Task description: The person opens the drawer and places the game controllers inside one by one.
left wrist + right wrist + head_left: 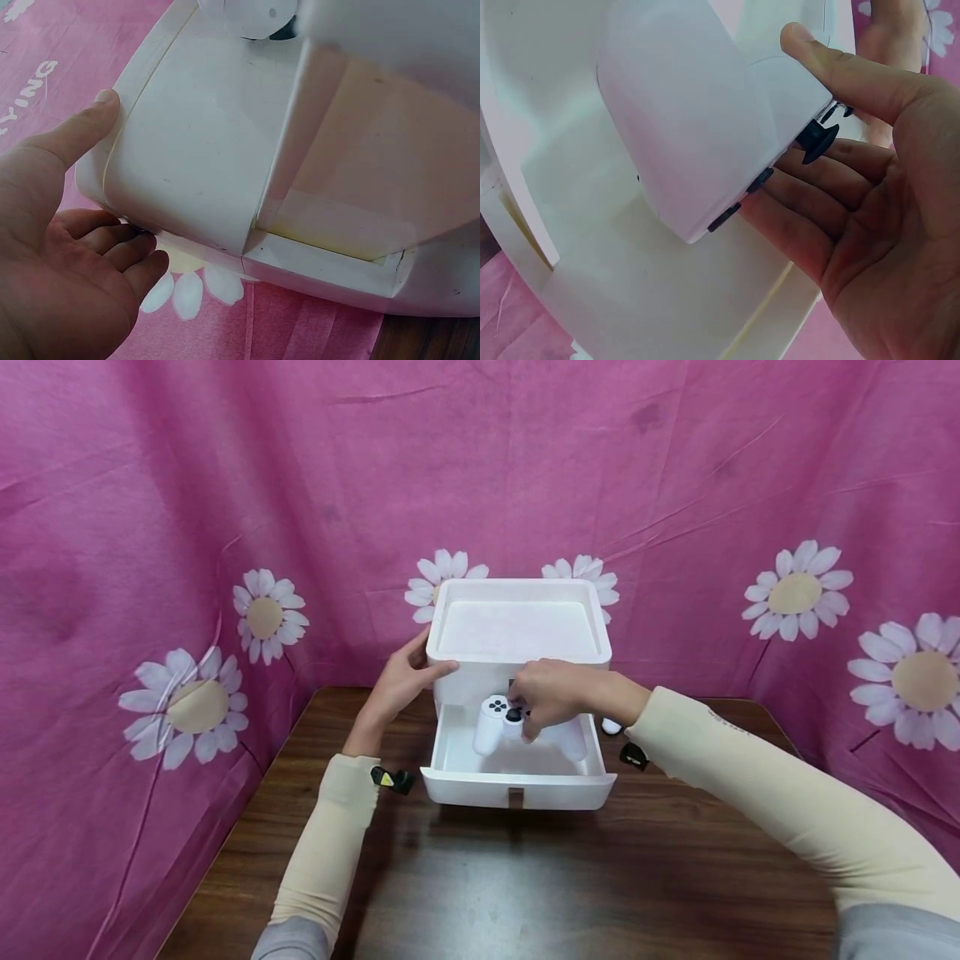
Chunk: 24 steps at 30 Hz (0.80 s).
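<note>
A white two-drawer storage box (519, 635) has a tray-like top, and its lower drawer (457, 791) is pulled out. My left hand (402, 681) rests on the box's left front corner. In the left wrist view the thumb (96, 124) lies at the edge of the upper drawer and the other fingers rest along the side, loosely bent. My right hand (551, 693) grips a white game controller (489, 727) over the open lower drawer. The right wrist view shows the controller (682, 105) between thumb and fingers, with its black stick and buttons facing the palm.
The box stands at the back of a dark wooden table (480, 893). Behind the box's right side, a small white and black object (611, 726) is partly hidden by my right arm. A pink curtain (525, 477) with daisies hangs behind and at both sides.
</note>
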Tool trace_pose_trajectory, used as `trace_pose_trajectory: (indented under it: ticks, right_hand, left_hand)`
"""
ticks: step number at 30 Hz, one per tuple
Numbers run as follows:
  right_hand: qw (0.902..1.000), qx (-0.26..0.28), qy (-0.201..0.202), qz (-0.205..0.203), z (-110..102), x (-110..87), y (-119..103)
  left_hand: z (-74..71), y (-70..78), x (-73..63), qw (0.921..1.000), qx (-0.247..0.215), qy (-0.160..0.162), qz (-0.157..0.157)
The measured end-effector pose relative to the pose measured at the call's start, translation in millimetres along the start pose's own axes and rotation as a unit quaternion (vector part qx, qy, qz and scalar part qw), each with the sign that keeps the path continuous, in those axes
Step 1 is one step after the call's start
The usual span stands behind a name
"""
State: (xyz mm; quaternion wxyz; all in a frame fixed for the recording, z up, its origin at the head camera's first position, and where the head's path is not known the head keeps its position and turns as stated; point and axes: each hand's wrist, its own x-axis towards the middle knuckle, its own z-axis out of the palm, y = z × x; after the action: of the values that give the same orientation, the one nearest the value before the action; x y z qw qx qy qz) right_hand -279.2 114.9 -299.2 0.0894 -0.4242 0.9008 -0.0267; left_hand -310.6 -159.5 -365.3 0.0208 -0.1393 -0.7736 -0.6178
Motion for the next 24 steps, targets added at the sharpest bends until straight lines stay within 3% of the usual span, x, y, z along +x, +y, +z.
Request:
trace_pose_trajectory:
  ticks: [8, 24]
  right_hand:
    - [0.9995, -0.026, -0.016, -0.001, 18.0, 6.9, -5.3]
    - [0.9967, -0.017, -0.067, 0.042, 37.7, 22.8, -2.9]
  left_hand:
    - [0.5, 0.1, -0.5, 1.0, -0.004, 0.0, -0.003]
    - [-0.7, -0.5, 0.7, 1.0, 0.001, -0.001, 0.0]
